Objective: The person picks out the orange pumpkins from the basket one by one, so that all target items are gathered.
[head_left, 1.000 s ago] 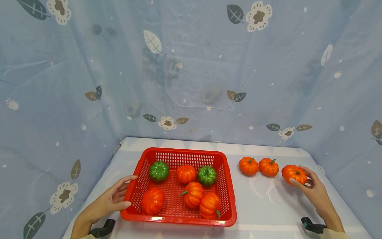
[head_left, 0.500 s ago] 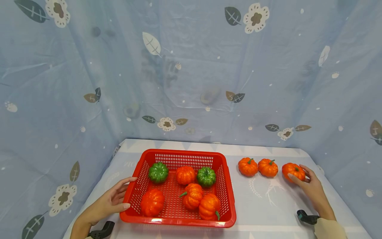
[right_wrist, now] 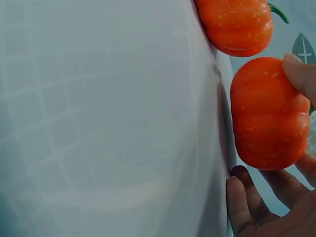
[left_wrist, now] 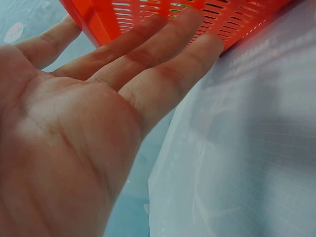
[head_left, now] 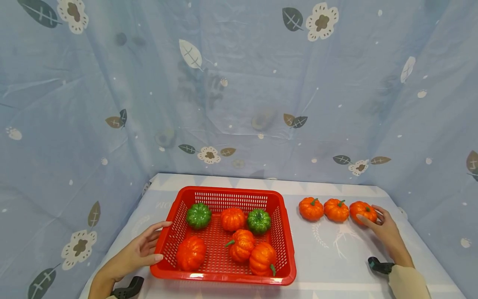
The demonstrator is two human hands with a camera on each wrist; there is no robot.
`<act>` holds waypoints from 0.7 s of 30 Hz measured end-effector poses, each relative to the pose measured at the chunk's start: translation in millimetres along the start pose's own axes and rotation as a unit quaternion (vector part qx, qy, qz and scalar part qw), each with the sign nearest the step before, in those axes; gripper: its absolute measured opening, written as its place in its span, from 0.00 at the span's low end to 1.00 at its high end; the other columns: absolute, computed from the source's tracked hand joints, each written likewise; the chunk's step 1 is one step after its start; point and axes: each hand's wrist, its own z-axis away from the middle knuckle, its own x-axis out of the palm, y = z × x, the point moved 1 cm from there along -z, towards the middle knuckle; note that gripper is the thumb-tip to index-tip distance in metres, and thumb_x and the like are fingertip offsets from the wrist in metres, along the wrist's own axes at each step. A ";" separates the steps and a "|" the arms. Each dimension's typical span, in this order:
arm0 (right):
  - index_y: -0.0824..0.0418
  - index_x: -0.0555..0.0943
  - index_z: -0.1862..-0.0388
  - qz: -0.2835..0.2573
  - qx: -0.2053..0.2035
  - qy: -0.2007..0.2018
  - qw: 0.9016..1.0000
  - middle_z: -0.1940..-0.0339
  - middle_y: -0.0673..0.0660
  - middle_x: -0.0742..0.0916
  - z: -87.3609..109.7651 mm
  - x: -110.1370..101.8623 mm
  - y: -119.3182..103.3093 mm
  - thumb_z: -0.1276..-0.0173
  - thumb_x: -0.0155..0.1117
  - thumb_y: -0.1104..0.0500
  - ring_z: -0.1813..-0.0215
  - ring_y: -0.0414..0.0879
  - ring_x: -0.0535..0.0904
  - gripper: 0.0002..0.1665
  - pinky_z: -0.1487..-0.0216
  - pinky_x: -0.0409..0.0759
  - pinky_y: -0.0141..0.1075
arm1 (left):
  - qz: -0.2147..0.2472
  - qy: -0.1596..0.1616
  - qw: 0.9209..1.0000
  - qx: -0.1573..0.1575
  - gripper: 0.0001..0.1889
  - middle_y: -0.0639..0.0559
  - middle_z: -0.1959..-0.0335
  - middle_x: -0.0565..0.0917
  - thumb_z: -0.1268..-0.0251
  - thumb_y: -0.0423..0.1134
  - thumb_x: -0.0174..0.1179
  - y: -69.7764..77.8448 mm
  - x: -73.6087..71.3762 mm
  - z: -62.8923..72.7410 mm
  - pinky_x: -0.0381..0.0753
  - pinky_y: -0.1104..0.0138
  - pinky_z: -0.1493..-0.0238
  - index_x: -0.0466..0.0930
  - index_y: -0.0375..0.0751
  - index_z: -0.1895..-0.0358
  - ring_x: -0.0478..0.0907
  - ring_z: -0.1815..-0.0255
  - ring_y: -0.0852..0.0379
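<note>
Held pumpkin: The right-hand orange pumpkin (head_left: 361, 211) sat at the right end of a row of three on the surface (head_left: 317, 261); whether its underside touched down, I couldn't tell.
Right hand: My right hand (head_left: 389, 232) grasped it, thumb on the near side, fingers round the right.
Feel: I judged it light, stiff and rather slippery, its skin being glossy; a hard squeeze seemed needless.
Best hold: The ribbed sides looked surest, leaving the thin green stem alone.
In the way: The middle pumpkin (head_left: 336, 210) stood just beside it on the left, leaving little finger room there; the left-hand pumpkin (head_left: 310, 209) came next.
Left hand: My left hand (head_left: 132, 254) gripped nothing, its loosely spread fingers touching the left side of the red basket (head_left: 224, 276).
Basket: It held two green pumpkins (head_left: 198, 215) and four orange ones (head_left: 191, 253).
Beyond: A blue patterned curtain (head_left: 239, 95) hung behind the far edge.
</note>
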 end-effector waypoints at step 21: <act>0.67 0.46 0.17 0.077 -0.091 0.000 0.993 0.23 0.83 0.53 14.2 -9.5 -23.0 0.25 0.60 0.35 0.33 0.80 0.62 0.57 0.40 0.69 0.74 | 0.001 -0.005 1.000 0.004 0.41 0.27 0.23 0.57 0.29 0.31 0.62 -2.9 -0.9 -0.2 0.83 0.58 0.42 0.52 0.48 0.19 0.66 0.28 0.33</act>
